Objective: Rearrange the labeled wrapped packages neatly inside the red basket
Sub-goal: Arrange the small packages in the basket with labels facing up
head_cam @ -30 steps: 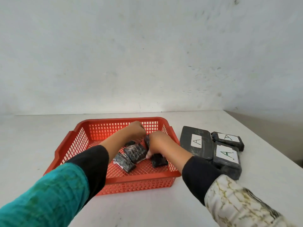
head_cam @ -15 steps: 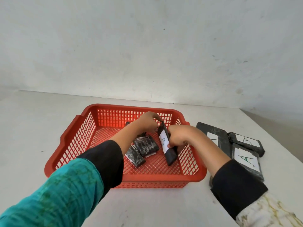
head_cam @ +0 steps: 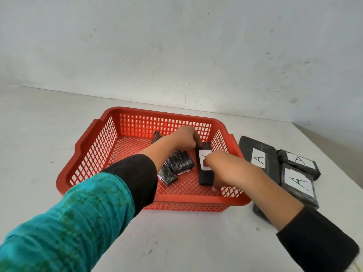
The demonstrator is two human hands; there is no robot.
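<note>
Both hands are down in the red basket (head_cam: 94, 146) now, and the labeled black package (head_cam: 204, 173) lies flat on the mesh floor along the right wall, white label up. Half a second ago it stood tilted on edge between the hands; it has been laid down, which looks like one package settled into its row.

The right hand (head_cam: 218, 163) curls over the package's near half, thumb on the label and fingers wrapped round the right edge, gripping it. The left hand (head_cam: 184, 138) presses bunched fingertips against the far end, steadying it; whether it truly pinches the wrap, I cannot tell.

To the left of that package, two smaller shiny black bundles (head_cam: 176, 167) lie loose and skewed, and another dark one (head_cam: 157, 136) peeks out behind the left forearm. They still look unsorted, so the tidying seems far from finished.

Outside the basket, just to its right, three larger black packages marked A (head_cam: 294, 173) sit bunched together on the tabletop.

The table (head_cam: 176, 242) is pale, matte, and lightly scuffed, and a plain whitish wall (head_cam: 176, 46) with faint marks rises right behind it.
</note>
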